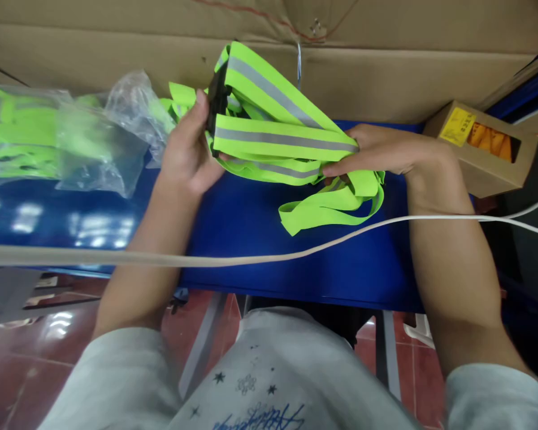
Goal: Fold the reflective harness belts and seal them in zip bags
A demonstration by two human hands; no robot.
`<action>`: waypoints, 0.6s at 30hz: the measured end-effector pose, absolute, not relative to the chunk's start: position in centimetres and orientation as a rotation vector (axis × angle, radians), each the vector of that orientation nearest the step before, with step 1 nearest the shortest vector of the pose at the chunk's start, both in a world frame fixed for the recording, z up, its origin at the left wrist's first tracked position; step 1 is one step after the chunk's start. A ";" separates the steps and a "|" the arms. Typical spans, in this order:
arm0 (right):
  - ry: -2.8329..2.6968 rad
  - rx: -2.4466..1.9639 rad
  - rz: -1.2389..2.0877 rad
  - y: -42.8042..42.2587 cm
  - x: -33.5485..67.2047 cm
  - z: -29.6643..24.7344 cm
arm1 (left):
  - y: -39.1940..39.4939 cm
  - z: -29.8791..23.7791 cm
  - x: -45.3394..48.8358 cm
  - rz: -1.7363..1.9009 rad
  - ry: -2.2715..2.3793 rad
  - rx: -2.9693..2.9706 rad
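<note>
The green strap (283, 140) runs sideways, its apparent buckle (217, 98) leftward.

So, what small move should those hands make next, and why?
I'd probably have the right hand gather in the slack loop of green strap below it. The left hand holds the end with the black buckle, and the upper bands run between both hands, but that loop sags outside the bundle.
</note>
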State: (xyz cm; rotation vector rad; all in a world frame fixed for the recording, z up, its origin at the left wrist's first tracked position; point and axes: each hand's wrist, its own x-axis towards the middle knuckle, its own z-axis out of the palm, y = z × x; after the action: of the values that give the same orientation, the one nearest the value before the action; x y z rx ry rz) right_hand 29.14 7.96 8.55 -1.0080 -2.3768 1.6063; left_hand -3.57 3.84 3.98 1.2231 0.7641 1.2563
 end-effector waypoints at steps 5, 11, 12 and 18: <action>-2.337 -0.860 1.976 8.3 29.5 8.4 | 3.1 5.8 -2.6 1.349 0.632 1.012; -2.284 -0.741 2.195 7.9 29.5 9.4 | 2.2 8.8 -2.7 1.418 0.399 1.036; -2.220 -0.713 2.255 7.7 29.4 9.4 | 2.1 9.0 -2.9 1.433 0.368 1.034; -2.056 -0.707 2.394 7.2 28.5 8.2 | 1.7 9.8 -6.5 1.554 0.692 1.293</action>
State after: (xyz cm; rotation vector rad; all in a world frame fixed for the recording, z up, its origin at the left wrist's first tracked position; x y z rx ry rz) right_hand 28.47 7.20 8.23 -0.7070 -2.0557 2.3938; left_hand -6.48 1.70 9.75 1.2926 0.6920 1.5542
